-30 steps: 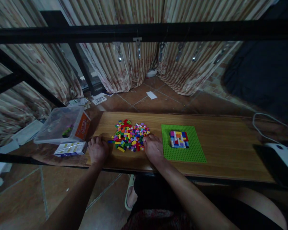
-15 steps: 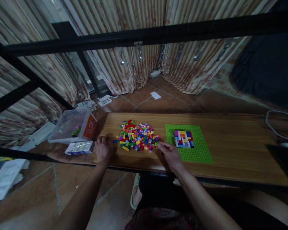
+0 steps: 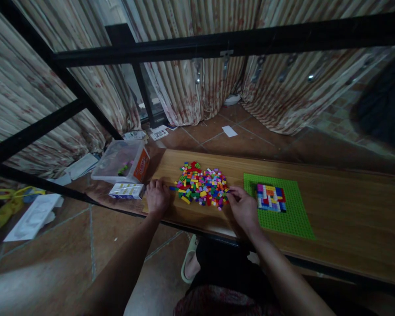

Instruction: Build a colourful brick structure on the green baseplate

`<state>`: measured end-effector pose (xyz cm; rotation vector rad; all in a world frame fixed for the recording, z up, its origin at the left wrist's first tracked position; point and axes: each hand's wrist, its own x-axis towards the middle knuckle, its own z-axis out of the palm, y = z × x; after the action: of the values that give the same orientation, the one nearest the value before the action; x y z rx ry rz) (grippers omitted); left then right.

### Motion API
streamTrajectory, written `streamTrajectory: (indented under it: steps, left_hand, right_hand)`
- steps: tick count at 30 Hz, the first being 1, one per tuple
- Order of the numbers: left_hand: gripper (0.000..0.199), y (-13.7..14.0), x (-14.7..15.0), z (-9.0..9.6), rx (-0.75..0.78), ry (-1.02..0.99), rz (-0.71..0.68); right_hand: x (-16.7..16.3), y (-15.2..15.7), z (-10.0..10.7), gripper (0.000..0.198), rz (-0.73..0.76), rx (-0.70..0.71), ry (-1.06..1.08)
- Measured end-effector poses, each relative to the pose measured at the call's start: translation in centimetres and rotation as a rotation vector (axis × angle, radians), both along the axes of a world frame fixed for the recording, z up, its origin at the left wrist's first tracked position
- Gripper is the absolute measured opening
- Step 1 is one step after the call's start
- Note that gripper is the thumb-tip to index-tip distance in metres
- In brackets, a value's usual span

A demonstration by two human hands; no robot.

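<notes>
My left hand rests on the wooden board with its fingers loosely bent and slightly apart, holding nothing. It lies between a small box and a heap of small toy building bricks in many colours. At the heap's right edge, my right hand has thumb and forefinger pinched on a small dark blue brick, mostly hidden by the fingertips. Beyond that hand, a green studded baseplate carries a low, roughly square block of mixed-colour bricks.
A clear plastic tub with an orange label stands left of the board, the small white-and-purple box in front of it. A black metal bar crosses above. Curtains hang behind; papers lie on the tiled floor.
The view has shifted, so the board and bricks appear farther right. My right hand stays at the heap's right edge with its fingers pinched. The left hand remains resting on the board.
</notes>
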<state>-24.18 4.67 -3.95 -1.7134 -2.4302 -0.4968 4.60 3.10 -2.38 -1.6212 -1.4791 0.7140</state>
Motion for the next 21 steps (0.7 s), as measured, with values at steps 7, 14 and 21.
streamTrajectory:
  steps: [7, 14, 21]
  left_hand:
    - [0.032, -0.2, 0.1, -0.1, 0.006, -0.019, -0.006]
    - [0.033, -0.2, 0.1, -0.4, 0.004, -0.053, -0.025]
    - [0.034, -0.2, 0.1, -0.2, -0.008, -0.057, -0.021]
  right_hand:
    - [-3.9, 0.3, 0.9, 0.028, 0.362, 0.109, -0.342]
    - [-5.5, 1.6, 0.6, 0.022, 0.483, 0.097, -0.532]
    - [-4.4, 0.9, 1.2, 0.018, 0.35, -0.038, 0.076]
